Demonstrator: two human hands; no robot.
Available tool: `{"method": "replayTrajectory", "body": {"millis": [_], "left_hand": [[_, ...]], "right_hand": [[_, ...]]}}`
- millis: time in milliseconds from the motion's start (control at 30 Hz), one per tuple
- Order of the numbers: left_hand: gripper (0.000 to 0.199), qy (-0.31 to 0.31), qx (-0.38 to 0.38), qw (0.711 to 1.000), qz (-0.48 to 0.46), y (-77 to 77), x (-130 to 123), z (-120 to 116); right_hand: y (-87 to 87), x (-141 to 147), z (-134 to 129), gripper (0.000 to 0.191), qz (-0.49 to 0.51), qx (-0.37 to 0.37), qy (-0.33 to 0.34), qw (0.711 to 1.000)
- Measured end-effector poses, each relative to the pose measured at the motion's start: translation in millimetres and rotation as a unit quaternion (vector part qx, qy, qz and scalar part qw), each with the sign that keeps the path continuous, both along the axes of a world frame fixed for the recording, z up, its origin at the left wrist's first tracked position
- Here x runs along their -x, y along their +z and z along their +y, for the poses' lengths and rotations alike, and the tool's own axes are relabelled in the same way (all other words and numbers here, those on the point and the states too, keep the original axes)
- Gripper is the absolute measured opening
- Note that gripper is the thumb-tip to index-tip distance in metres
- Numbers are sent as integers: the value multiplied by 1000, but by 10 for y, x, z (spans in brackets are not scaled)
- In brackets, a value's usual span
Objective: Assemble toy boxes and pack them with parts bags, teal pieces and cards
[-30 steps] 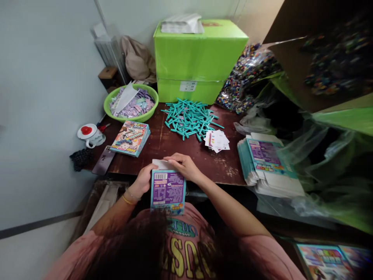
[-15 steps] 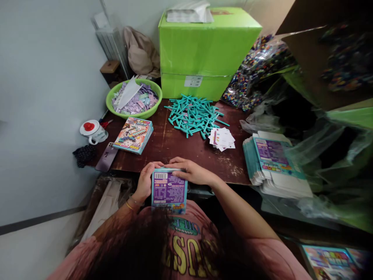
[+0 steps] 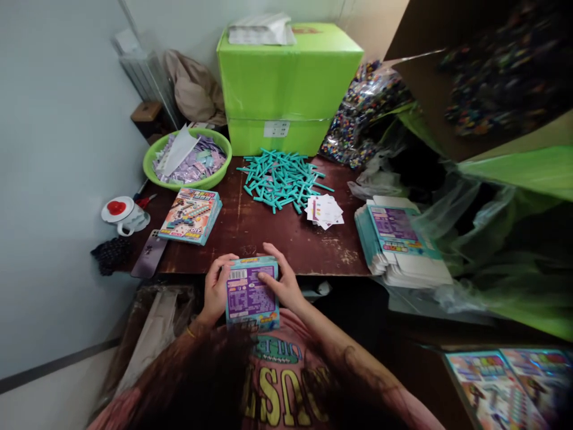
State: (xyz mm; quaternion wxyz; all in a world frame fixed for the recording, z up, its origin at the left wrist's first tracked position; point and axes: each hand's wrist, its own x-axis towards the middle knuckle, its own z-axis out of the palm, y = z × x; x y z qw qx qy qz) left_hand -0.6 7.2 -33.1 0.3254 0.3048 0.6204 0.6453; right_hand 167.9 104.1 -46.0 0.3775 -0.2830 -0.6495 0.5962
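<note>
A small teal and purple cardboard box (image 3: pixel 251 294) is held upright close to my body, its printed back with a barcode facing me. My left hand (image 3: pixel 217 288) grips its left edge, fingers over the upper corner. My right hand (image 3: pixel 283 279) is on the right side, thumb pressed on the printed face and fingers along the edge. The box's top end looks closed. On the table ahead lie a pile of teal plastic sticks (image 3: pixel 282 179) and a stack of white printed cards (image 3: pixel 324 211). Finished-looking boxes (image 3: pixel 190 216) are stacked at the left.
A green basket (image 3: pixel 147 170) holds small purple packets. Flattened cartons (image 3: pixel 394 230) lie at the table's right edge, beside clear plastic bags. A green box (image 3: pixel 286 83) stands at the back. A phone (image 3: pixel 150 255) and a lidded mug (image 3: pixel 134 220) sit left. More boxes (image 3: pixel 496 388) lie lower right.
My right hand has moved from lying across the box's top edge to holding its right side. The box's top end now shows. The view has turned slightly right.
</note>
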Motion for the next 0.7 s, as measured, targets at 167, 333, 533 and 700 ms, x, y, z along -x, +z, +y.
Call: {"method": "replayTrajectory", "body": {"millis": [167,333,533,700], "left_hand": [[38,19,-132,991,24,288,205,311],[34,33,-155,972,172,300,332,603],[29,-137,-13,919,369,-203,17,875],[56,-245,14,871,425,-355,-678,1668]], "right_hand": [[328,-16,188,50,34,-56,-58,996],[113,162,351,38,-118,-376,-2,919],[-421,-69,774,20,-152,-382,-77,908],[-379,-755,1712,26,-213,-270,-322,882]]}}
